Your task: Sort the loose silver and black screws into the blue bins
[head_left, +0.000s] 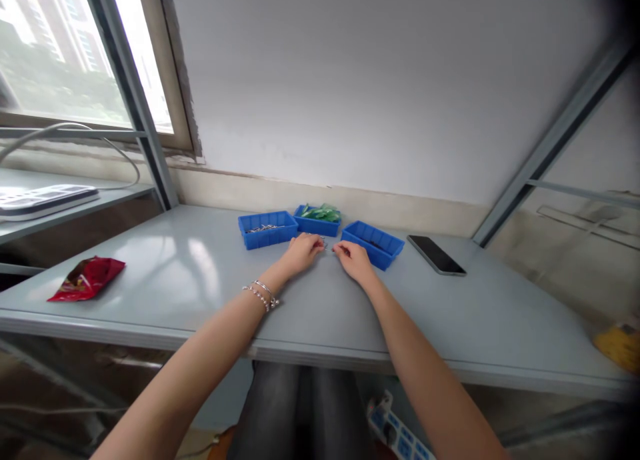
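My left hand [303,252], with beaded bracelets at its wrist, is closed in a pinch above the desk. Close on its right, my right hand [353,256] is pinched too, its fingertips a small gap from the left ones. Something small and shiny shows at the fingertips, too small to name. Around the hands stand a blue bin [246,237] of thin metal pieces, a blue bin [320,227] holding green strips that look like plastic, and a blue bin [384,255] with small dark pieces inside.
On the grey desk [165,260], a torn red packet [93,279] lies far left and a black phone [436,255] lies right. Metal posts rise at both sides. A power strip [400,437] is below the desk, and something yellow [620,347] sits at the right edge.
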`<state>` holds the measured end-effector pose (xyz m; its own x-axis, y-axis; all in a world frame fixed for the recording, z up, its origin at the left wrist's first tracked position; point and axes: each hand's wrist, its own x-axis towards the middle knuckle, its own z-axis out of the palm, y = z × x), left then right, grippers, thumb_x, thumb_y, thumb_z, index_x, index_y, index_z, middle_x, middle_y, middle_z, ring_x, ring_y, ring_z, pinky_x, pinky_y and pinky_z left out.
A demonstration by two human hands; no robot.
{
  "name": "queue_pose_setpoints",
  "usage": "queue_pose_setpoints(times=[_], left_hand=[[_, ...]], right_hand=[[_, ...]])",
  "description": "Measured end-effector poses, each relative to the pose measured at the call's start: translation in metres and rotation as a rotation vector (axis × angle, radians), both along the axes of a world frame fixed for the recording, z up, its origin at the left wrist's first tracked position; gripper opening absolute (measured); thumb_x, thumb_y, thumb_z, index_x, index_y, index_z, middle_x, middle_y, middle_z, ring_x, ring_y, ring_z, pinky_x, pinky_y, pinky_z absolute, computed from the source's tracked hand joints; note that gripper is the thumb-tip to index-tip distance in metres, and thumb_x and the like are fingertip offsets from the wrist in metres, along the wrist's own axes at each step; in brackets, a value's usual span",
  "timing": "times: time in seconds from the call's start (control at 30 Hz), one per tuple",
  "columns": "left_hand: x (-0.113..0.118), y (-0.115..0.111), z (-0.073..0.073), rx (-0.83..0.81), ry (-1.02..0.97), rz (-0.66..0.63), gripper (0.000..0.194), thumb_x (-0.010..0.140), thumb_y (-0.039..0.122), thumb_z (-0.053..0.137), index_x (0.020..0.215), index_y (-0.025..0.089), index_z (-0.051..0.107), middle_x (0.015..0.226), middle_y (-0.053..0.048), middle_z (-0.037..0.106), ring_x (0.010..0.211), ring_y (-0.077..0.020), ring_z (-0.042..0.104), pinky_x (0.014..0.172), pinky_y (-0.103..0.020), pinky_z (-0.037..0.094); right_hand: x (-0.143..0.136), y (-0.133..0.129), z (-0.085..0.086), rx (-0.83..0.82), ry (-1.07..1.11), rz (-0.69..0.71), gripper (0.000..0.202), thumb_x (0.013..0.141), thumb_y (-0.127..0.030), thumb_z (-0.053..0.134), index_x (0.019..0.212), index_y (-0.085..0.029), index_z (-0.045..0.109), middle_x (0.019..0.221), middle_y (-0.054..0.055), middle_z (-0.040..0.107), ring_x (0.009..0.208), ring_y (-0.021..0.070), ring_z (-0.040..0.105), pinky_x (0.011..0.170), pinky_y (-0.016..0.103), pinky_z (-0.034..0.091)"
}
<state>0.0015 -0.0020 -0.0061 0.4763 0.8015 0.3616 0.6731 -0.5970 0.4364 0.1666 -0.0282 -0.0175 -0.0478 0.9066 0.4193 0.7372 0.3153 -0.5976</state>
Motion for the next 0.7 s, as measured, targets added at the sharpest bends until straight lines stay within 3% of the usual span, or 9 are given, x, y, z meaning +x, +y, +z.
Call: queue_pose_setpoints(times=[0.27, 0.57, 0.7], left_hand=[[0.0021, 0.0018, -0.0022, 0.026, -0.079, -0.088, 0.012, 0.083, 0.019, 0.046, 0.081, 0.013, 0.056, 0.08, -0.005, 0.06, 0.072, -0.0132, 0.051, 0.067, -0.024, 0.036], [0.0021, -0.0009, -0.0005, -0.002, -0.109, -0.148, 0.013, 0.083, 0.017, 0.043, 0.081, 0.013, 0.056, 0.07, -0.003, 0.059, 0.064, -0.0113, 0.05, 0.063, -0.022, 0.035], [0.0024, -0.002, -0.0007, -0.01, -0.111, -0.145, 0.012, 0.081, 0.02, 0.049, 0.088, 0.013, 0.056, 0.073, -0.003, 0.06, 0.064, -0.0112, 0.05, 0.062, -0.022, 0.035]], right_hand=[[-0.002, -0.0021, -0.0015, -0.035, 0.024, 0.039, 0.02, 0.079, -0.026, 0.048, 0.082, -0.014, 0.063, 0.068, 0.003, 0.06, 0.062, 0.0124, 0.05, 0.061, 0.022, 0.034], [-0.003, -0.0026, -0.002, -0.027, 0.063, 0.09, 0.02, 0.077, -0.024, 0.046, 0.076, -0.013, 0.063, 0.064, 0.002, 0.058, 0.058, 0.011, 0.047, 0.058, 0.021, 0.034], [-0.0038, -0.0047, 0.0027, -0.028, 0.081, 0.051, 0.022, 0.079, -0.024, 0.044, 0.072, -0.013, 0.062, 0.063, 0.003, 0.057, 0.057, 0.0109, 0.047, 0.057, 0.022, 0.033]])
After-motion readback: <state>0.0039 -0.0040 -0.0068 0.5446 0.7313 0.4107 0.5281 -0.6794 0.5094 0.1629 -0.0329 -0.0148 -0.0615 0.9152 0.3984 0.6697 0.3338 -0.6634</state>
